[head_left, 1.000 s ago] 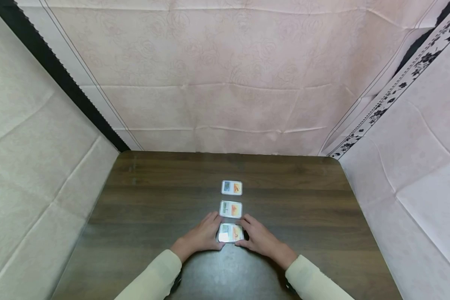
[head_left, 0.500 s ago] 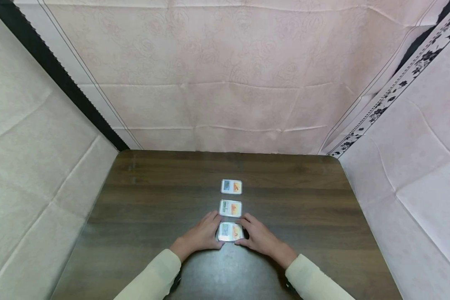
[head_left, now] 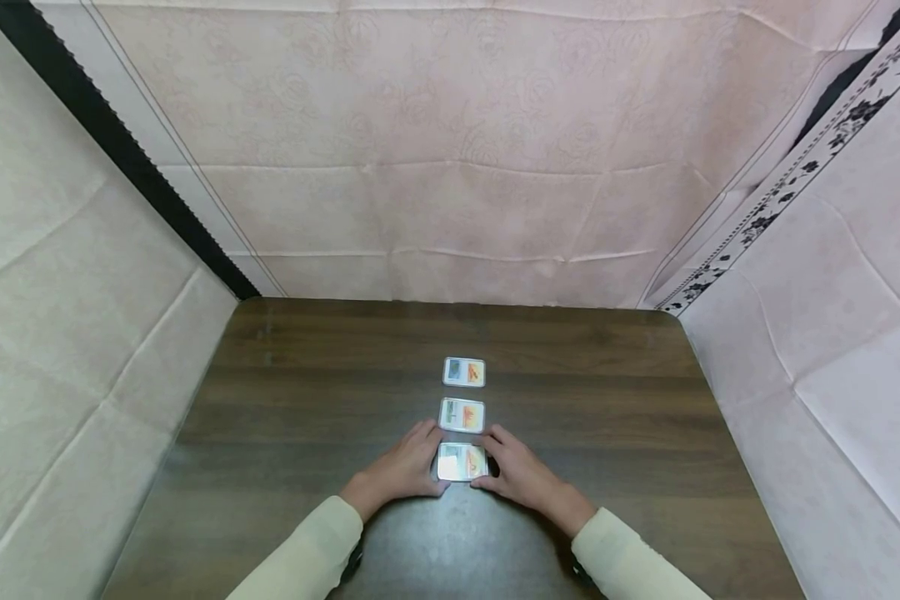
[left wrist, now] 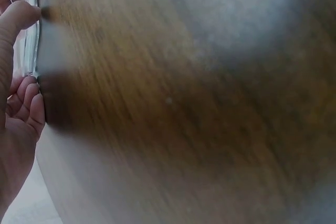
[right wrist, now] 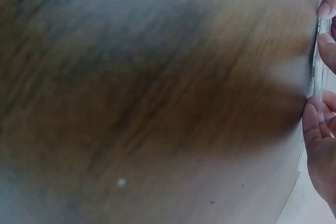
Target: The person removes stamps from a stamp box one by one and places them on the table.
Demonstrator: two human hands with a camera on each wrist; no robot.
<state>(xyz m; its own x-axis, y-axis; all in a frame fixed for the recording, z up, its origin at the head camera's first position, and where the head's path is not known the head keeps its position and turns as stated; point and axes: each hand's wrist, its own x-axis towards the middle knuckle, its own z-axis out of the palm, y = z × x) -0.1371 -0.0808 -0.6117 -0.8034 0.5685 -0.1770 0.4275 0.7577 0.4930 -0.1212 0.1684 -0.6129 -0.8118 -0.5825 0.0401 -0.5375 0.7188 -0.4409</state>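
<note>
**A:** Where's your head cam looking from?

**B:** From above, forward and down at the table [head_left: 307, 400], with your hands far below.

**A:** And your wrist cams?

**B:** Each skims the wood up close, blurry, fingers [left wrist: 18, 103] at the frame edge. All three share the nearest card case [head_left: 462, 462], seen edge-on [right wrist: 318, 56] from the wrists.

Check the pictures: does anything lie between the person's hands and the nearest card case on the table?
Nothing visible does. The left hand and right hand touch opposite sides of the nearest card case on the wooden table; the other two cases lie farther away.
</note>
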